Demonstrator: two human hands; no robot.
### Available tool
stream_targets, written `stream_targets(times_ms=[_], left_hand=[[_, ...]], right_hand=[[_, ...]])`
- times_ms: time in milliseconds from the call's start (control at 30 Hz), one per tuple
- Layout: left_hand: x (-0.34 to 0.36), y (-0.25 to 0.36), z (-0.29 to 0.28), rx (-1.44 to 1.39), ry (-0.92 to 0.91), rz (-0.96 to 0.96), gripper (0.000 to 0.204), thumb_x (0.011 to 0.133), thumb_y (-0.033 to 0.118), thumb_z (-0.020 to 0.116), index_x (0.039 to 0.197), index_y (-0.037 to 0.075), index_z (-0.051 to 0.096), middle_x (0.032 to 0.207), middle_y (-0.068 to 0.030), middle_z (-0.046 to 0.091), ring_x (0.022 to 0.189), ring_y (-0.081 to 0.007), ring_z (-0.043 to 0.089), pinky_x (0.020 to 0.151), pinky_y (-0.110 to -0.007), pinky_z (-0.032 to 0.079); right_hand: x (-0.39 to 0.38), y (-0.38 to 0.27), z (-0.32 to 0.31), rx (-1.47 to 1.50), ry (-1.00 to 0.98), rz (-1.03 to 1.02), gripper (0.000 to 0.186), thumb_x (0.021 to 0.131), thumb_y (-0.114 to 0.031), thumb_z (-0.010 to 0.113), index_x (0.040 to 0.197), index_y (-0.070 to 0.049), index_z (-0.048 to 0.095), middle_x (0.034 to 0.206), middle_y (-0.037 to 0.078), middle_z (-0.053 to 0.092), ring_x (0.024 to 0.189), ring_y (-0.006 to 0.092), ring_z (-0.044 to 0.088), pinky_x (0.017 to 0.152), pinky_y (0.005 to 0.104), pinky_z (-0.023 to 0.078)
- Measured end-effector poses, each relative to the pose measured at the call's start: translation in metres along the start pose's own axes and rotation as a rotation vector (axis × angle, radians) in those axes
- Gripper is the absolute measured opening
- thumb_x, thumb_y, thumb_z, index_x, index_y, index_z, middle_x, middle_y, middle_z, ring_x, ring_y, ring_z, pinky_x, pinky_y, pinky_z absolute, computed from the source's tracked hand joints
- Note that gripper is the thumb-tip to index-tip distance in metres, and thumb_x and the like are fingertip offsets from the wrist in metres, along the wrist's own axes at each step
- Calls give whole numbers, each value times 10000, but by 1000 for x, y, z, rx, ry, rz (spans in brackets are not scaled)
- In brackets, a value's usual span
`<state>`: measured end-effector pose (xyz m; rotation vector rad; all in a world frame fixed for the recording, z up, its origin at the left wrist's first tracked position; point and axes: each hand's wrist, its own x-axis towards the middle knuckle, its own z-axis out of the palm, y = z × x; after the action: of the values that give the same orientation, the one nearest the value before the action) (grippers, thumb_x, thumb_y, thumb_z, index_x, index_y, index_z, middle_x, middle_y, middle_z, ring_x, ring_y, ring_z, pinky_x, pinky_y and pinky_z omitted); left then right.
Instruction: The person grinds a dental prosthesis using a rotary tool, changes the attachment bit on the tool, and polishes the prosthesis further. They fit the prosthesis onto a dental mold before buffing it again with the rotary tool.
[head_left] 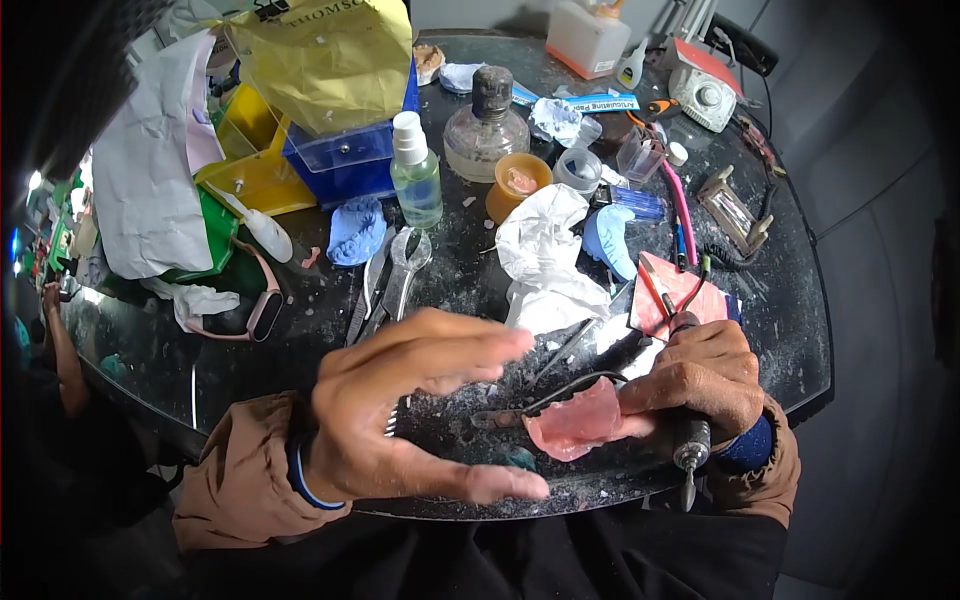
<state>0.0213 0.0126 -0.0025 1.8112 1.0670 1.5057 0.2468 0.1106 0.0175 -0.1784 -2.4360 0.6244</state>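
A pink denture base (575, 418) is pinched between the thumb and fingers of my right hand (700, 380), just above the table's near edge. That same hand also grips a rotary handpiece (692, 445), its pointed bur tilted down toward me. To the left of the denture base, my left hand (385, 410) holds nothing, thumb and fingers spread apart with the fingertips toward the base. Behind my right hand lies a pink wax sheet (655, 285) with tools on it. A metal wrench (405, 265) and slim metal instruments rest beyond my left hand.
Farther back stand a spray bottle (417, 185), a glass spirit lamp (487, 135) and an orange cup (518, 190). Crumpled white paper (545, 255) lies mid-table near blue plaster casts (357, 230). Plastic bins (345, 165) fill the left; a white control box (702, 97) sits back right.
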Motion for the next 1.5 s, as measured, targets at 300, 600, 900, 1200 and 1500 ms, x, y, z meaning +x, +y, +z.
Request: stream_targets(times_ms=[300,600,900,1200,1500], left_hand=[[-11,-2,10,-426,-2,-248,282,705,-12,764,952,-65,638,918,-156,660,832,-156,654,677,-250,558],[-11,-5,8,-293,20,-128,251,650,-27,796,861,-37,659,786,-148,663,735,-182,669,631,-255,550],[-8,-3,8,-157,-31,-135,232,629,-7,815,814,3,676,742,-111,666,681,-164,658,590,-253,529],[-6,1,6,30,-138,-30,349,612,16,834,917,36,664,749,-61,645,668,-151,653,569,-241,518],[-6,1,7,58,-133,27,352,605,24,839,909,36,662,752,-45,642,659,-134,638,552,-221,505]], right_hand=[[4,1,9,-73,162,25,589,593,-314,843,1032,-7,600,505,-42,510,409,65,503,408,195,363],[2,3,8,-397,23,122,612,460,-557,825,627,-76,486,468,-15,437,393,120,488,386,232,358],[2,4,11,-553,7,50,591,499,-573,772,578,-94,434,487,9,391,404,166,453,389,273,322],[0,4,13,-573,22,106,623,482,-580,779,574,-80,419,491,19,389,393,172,443,381,263,336],[-1,7,13,-596,14,51,580,573,-593,723,582,-71,471,494,3,436,412,146,496,384,240,388]])
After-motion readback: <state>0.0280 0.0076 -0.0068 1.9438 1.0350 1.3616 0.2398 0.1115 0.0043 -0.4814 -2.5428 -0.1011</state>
